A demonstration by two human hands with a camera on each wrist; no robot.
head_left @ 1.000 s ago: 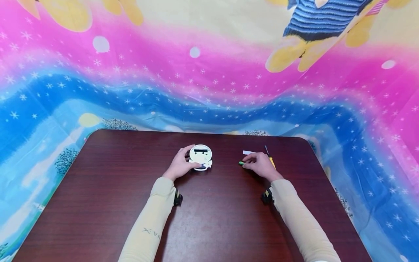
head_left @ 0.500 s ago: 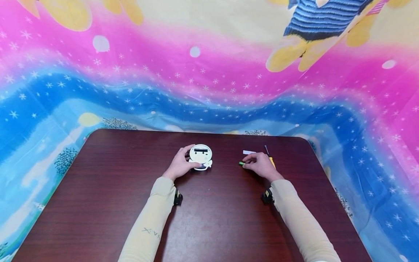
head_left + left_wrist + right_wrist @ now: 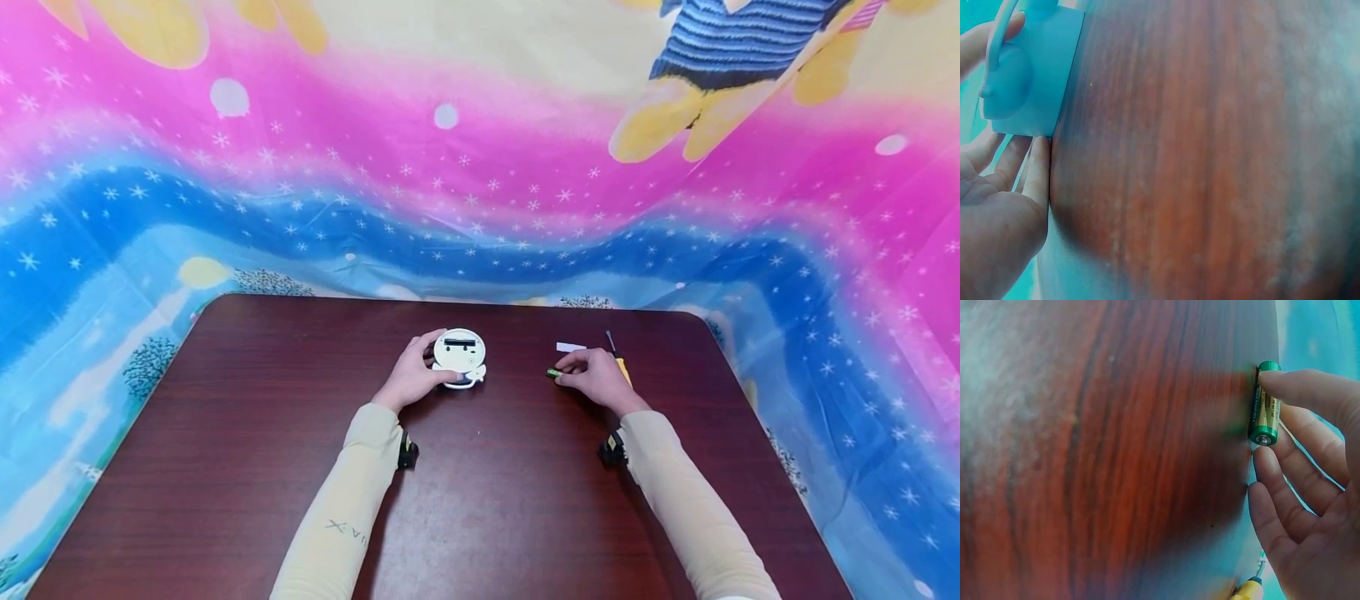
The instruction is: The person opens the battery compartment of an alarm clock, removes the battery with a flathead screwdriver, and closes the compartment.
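Observation:
A white, round-headed, figure-shaped device [image 3: 460, 354] stands on the table with a dark slot near its top and small round holes below. My left hand [image 3: 411, 375] grips it from the left, thumb across its lower front. In the left wrist view, fingers support the flat base of the device [image 3: 1044, 69], tinted blue there. Further right, my right hand [image 3: 596, 379] pinches a green and gold cylindrical battery [image 3: 1265, 403] low over the table. Its thumb lies on the battery's side and one metal end faces the right wrist camera.
A flat white strip [image 3: 571, 347] lies just beyond the right hand. Beside that hand is a screwdriver [image 3: 623, 369] with a yellow handle, partly hidden by it. The dark wooden table [image 3: 480, 500] ends at a colourful printed cloth [image 3: 480, 200] behind.

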